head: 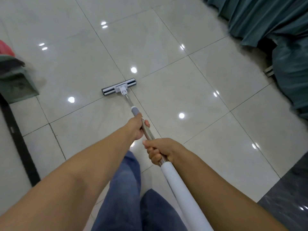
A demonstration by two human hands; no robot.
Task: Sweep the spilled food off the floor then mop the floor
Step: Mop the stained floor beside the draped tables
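Observation:
A flat mop with a grey and white head (pixel 119 87) rests on the glossy cream tiled floor (pixel 191 90) ahead of me. Its metal pole runs back toward me and ends in a thick white grip (pixel 175 184). My left hand (pixel 138 126) is wrapped around the pole just below a grey collar. Lower on the pole, my right hand (pixel 158 150) grips the metal just above the white grip. No spilled food shows on the tiles near the mop head.
A green dustpan (pixel 18 87) with debris in it sits on the floor at the left, next to a red bag (pixel 5 47) and a black broom handle (pixel 18 135). Teal curtains (pixel 266 22) hang along the right. Dark tiles (pixel 286 194) lie at bottom right. My jeans-clad legs (pixel 130 197) stand below.

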